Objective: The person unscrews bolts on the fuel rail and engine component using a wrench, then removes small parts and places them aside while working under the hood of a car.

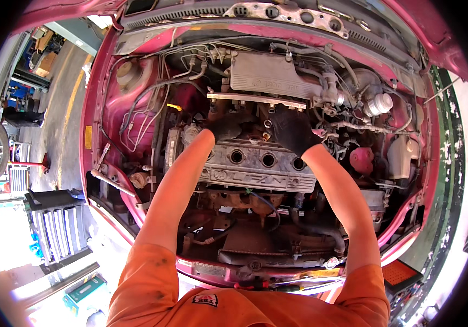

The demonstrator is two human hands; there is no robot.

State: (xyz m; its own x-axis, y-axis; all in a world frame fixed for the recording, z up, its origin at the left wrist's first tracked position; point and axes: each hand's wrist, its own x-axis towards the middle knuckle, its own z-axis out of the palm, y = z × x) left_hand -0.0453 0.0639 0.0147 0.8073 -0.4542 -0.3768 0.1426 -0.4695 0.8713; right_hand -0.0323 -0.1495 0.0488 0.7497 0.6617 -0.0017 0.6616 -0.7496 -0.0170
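Note:
Both my hands wear black gloves and reach into the gap behind the grey valve cover point(228, 163), which has round plug holes. My left hand point(233, 126) is at the left of this gap, its fingers dark and partly hidden below the metal flange point(255, 100) of the intake manifold point(272, 73). At the gap's right side, my right hand point(295, 131) points up against the flange's underside, its fingertips out of sight. Between the hands sits a small brass-coloured fitting point(267, 124). Whether either hand grips anything is hidden.
A holed metal gasket point(294, 15) lies on the cowl. Hoses and a pale reservoir point(402, 155) fill the bay's right side; a yellow dipstick handle point(174, 107) stands left. Hand tools point(253, 285) lie along the front edge. A drawer cabinet point(59, 229) is at the left.

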